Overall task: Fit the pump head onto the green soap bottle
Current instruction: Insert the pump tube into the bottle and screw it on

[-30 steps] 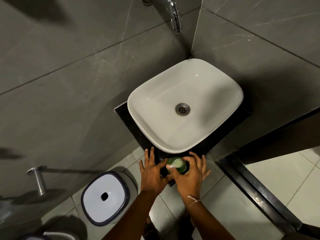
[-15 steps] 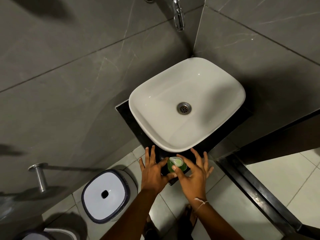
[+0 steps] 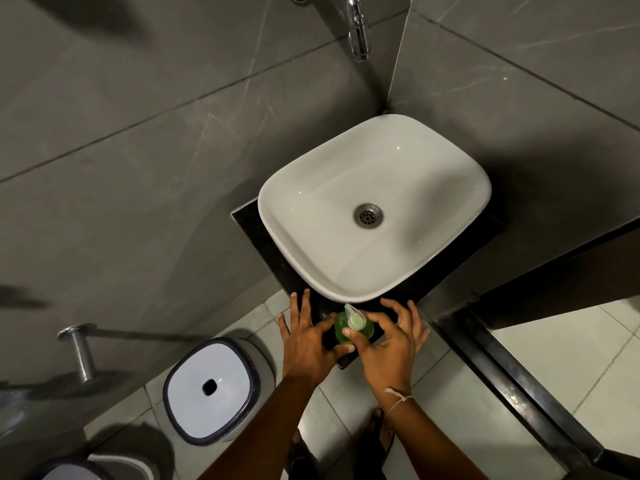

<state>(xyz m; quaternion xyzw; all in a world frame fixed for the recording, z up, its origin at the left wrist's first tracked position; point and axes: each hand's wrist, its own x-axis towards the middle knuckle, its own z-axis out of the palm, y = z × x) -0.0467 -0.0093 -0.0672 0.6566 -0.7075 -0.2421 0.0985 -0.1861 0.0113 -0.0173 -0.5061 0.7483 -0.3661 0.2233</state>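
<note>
The green bottle [image 3: 351,331] stood on the glossy black counter [image 3: 263,244], just in front of the smooth, rounded white basin [image 3: 374,209]. The pale, translucent pump [image 3: 355,318] sat on top of it, its tapered spout pointing toward the basin. My left hand [image 3: 308,344] cupped the bottle's left side, thumb against its front, fingers spread flat on the counter. My right hand [image 3: 391,341] curled loosely around the right side, thumb and forefinger touching the pump, other fingers splayed.
</note>
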